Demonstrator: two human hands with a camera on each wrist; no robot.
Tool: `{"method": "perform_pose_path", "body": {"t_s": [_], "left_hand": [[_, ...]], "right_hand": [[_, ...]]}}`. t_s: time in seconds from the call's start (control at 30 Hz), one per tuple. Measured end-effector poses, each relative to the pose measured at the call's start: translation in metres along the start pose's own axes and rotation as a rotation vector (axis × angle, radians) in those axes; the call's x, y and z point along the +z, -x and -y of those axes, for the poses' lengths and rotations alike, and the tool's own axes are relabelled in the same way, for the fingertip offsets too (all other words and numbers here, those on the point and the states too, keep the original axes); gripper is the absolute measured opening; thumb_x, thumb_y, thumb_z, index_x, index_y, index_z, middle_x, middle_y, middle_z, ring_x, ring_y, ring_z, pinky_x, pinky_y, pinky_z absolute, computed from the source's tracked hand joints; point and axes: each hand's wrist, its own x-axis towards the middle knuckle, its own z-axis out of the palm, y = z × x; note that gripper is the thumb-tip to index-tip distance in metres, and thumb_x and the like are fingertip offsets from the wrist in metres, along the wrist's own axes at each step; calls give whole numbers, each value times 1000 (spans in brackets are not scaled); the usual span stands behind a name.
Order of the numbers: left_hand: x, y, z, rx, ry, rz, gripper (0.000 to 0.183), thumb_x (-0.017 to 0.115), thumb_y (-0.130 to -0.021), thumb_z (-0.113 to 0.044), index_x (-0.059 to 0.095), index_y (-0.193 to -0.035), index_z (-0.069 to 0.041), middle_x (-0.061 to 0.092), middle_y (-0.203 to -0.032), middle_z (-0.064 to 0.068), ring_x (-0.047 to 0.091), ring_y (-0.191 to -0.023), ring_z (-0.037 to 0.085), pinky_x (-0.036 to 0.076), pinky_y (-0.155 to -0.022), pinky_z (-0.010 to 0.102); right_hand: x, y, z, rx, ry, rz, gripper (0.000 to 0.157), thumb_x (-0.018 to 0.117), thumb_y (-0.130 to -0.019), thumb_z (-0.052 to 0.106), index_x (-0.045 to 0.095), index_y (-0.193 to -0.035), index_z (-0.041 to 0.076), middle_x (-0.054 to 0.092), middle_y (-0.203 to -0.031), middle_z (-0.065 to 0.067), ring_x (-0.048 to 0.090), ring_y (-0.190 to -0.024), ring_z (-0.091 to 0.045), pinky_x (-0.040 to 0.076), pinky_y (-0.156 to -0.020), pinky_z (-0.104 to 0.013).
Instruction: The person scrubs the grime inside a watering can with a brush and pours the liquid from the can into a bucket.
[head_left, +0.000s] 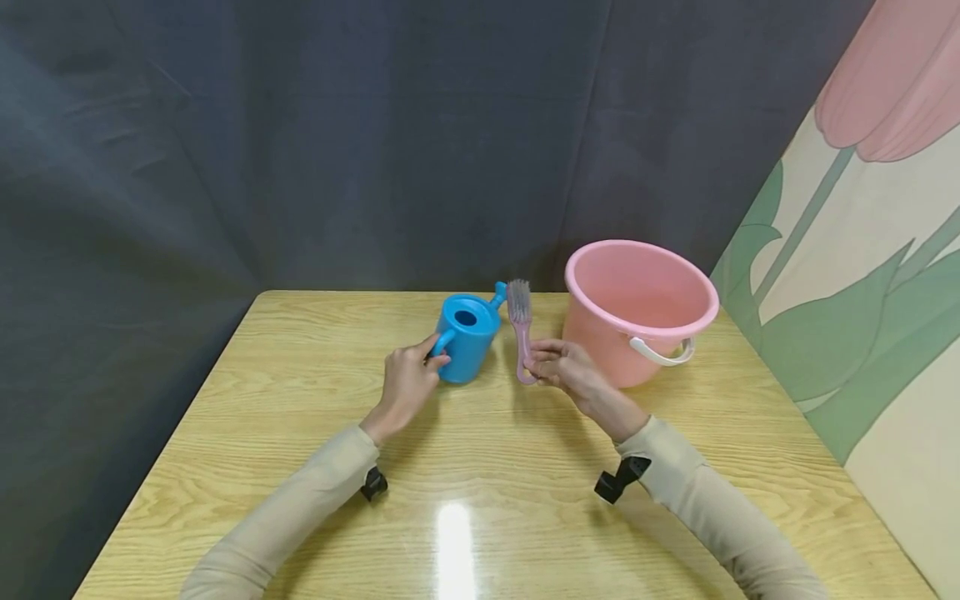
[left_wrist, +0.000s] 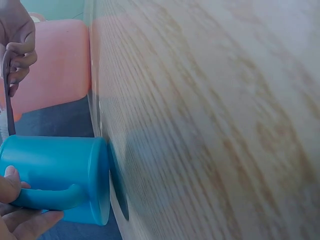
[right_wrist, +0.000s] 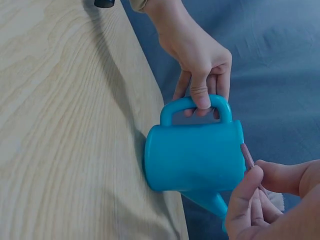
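Observation:
My left hand (head_left: 411,379) grips the handle of a blue watering can (head_left: 467,350), thumb over the top and fingers through the loop. In the left wrist view the can (left_wrist: 55,170) hangs just off the table, a dark shadow beside its base. Its spout points away toward the back right. With thumb and fingertips my right hand (head_left: 570,367) pinches the handle of a pink brush (head_left: 522,337), grey bristles up, close beside the spout. From the right wrist view the brush (right_wrist: 247,156) shows nearly edge-on, partly hidden by the fingers of the right hand (right_wrist: 265,200).
A pink bucket (head_left: 585,333) with a white handle (head_left: 663,354) stands at the back right, just beyond my right hand. Behind the wooden table (head_left: 495,467) hangs a dark curtain (head_left: 420,150). A wall with painted tulips (head_left: 862,333) borders the right side.

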Motion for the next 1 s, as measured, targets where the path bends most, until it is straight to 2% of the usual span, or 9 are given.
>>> {"method": "perform_pose_path", "body": {"t_s": [0.23,0.43,0.6,0.8,1.0], "left_hand": [[0,1,2,-6,-8,-4,24,74,-88,-4,71,-110,5,73,-84,18,57,-56,15,52,-56,38],[0,-2,3,-14,-4,7,24,75,-88,-3,70,-110,5,73,-88,18,70,-72,24,57,-65,43],[-2,-4,3,-25,19,26,24,75,-87,-1,71,-110,5,73,-92,18,72,-84,30,58,-70,45],[-1,-2,3,-20,28,14,29,75,-86,0,70,-114,6,74,-95,18,72,-85,30,58,-70,46],[-2,-1,2,-51,47,33,27,72,-89,-1,70,-115,4,74,-96,15,73,-86,27,59,-72,43]], "right_hand": [[-4,-2,-6,19,51,-5,43,57,-94,-8,41,-133,-19,64,-91,-3,63,-72,-7,52,-64,-19],[-5,-4,-9,30,88,-41,44,60,-93,-8,43,-133,-18,62,-93,-4,63,-71,-8,54,-65,-21],[-6,-7,-11,29,96,-49,44,60,-93,-9,43,-131,-20,61,-92,-7,64,-71,-9,55,-65,-22],[-7,-9,-14,52,100,-28,40,58,-94,-9,43,-129,-22,63,-90,-7,64,-71,-9,55,-65,-22],[-11,-10,-17,58,162,-6,40,58,-94,-8,43,-129,-23,65,-93,-11,65,-73,-10,55,-65,-21]]}}
